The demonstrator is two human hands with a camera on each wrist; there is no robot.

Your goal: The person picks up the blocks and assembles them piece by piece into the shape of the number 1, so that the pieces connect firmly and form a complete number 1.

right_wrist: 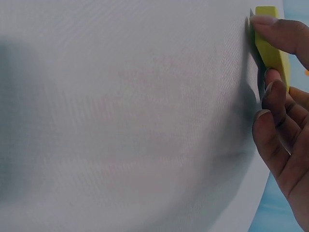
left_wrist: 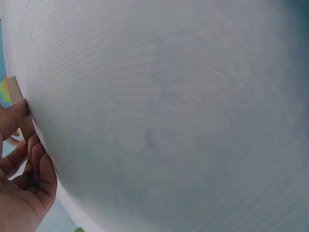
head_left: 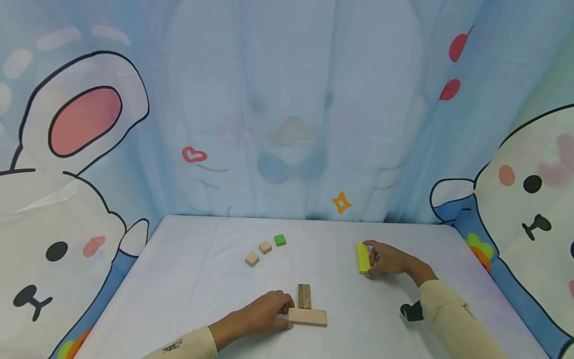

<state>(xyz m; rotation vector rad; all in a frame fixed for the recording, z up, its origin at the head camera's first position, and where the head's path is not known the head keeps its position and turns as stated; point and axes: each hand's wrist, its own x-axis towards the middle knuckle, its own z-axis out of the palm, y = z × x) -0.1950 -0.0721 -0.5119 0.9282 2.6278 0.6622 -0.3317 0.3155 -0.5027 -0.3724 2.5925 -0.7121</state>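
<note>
Over on the right side of the table [head_left: 202, 279], the right hand [head_left: 389, 260] has its fingers curled around a yellow block [head_left: 362, 258], which sits at the fingertips on the cloth. Nearer the front edge, the left hand [head_left: 262, 314] pinches the end of a long light wooden block [head_left: 308, 317]; a dark wooden block [head_left: 304, 296] touches that one's far side.
</note>
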